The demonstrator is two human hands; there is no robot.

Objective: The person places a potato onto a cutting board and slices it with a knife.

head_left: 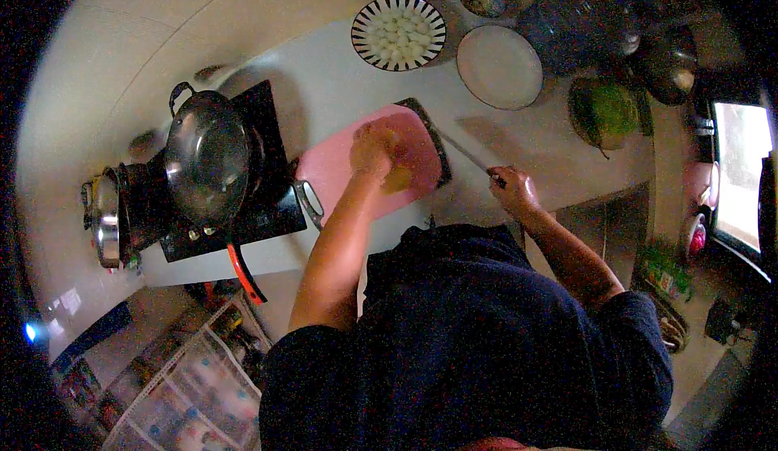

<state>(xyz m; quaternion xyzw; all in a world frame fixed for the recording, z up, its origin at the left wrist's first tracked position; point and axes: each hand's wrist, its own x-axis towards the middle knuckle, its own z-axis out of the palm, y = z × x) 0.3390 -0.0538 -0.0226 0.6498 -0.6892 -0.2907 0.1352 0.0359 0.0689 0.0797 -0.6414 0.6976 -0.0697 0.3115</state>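
My right hand [516, 192] is wrapped round the dark handle of a knife [466, 151]. Its long, thin blade points up and left, its far end near the right edge of a pink cutting board [328, 159]. Over the board, my left hand [373, 153] reaches down among yellowish-green food pieces [397, 179], whose kind I cannot make out. Its fingers are blurred, so their grip does not show clearly. The board has a dark strip on its right edge and a grey loop handle [309, 200] at its lower left.
Left of the board, a wok [207, 159] with an orange-and-black handle sits on a black stove [279, 212], beside a steel pot [107, 220]. Behind are a striped plate of white balls [399, 33], a pale plate [500, 68] and a small bowl [482, 0]. A green melon-like thing [604, 115] lies right.
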